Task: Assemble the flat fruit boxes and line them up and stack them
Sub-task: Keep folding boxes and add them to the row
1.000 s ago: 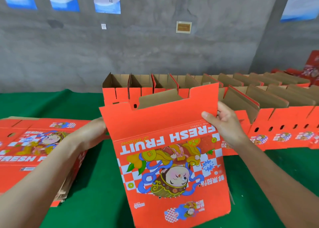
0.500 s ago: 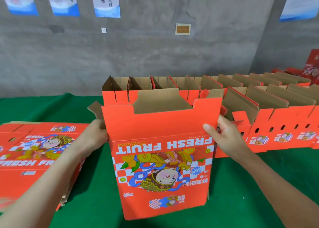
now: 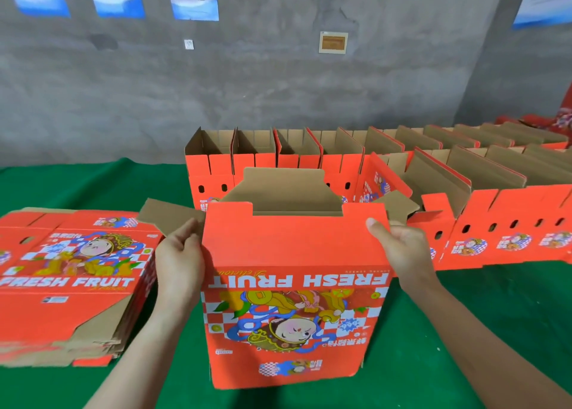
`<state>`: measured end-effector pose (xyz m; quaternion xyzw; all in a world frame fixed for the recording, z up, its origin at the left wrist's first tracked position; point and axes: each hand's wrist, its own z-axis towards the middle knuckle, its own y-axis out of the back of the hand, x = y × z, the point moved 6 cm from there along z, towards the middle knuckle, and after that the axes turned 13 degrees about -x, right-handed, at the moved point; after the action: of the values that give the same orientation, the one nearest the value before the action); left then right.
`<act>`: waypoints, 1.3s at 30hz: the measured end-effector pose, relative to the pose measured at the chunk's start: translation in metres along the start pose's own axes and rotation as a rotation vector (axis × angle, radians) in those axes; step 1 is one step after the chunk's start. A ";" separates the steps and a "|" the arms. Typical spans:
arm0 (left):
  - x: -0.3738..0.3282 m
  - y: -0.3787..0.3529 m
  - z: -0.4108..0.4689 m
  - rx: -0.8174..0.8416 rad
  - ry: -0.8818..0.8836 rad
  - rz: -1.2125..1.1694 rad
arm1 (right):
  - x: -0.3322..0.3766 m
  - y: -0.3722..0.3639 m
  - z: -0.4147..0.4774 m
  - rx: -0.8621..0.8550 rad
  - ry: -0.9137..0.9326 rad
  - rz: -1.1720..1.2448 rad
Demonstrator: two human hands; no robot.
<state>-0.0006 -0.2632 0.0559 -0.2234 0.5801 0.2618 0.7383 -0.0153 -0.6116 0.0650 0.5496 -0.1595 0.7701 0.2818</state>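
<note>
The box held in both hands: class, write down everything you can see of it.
The box is orange-red printed cardboard, plain brown inside. It stands upright and opened out, top flaps raised, two brown side flaps splayed outward. Its front shows FRESH FRUIT and a cartoon figure on white checks, upside down to the camera. The left hand grips its left edge; the right hand grips its right edge, thumb on the front. Its base is at the green cloth; contact is unclear.
</note>
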 end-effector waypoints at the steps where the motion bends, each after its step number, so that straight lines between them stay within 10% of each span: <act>1: 0.006 0.002 -0.001 -0.013 0.031 -0.005 | -0.002 -0.001 0.000 0.003 0.008 -0.018; 17: -0.023 -0.008 -0.003 0.222 -0.483 0.694 | 0.017 -0.015 -0.002 0.155 0.274 -0.523; 24: -0.032 -0.015 -0.007 0.327 -0.622 0.694 | 0.041 -0.056 -0.004 0.481 0.678 -1.085; 34: -0.034 -0.023 -0.015 0.617 -0.752 0.395 | 0.046 -0.074 -0.001 0.720 0.625 -1.335; 39: -0.026 -0.034 -0.003 0.654 -0.742 0.630 | 0.045 -0.071 -0.001 0.684 0.632 -1.284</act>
<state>0.0144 -0.2948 0.0815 0.3056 0.3719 0.3368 0.8093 0.0166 -0.5431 0.1019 0.3456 0.5215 0.5830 0.5183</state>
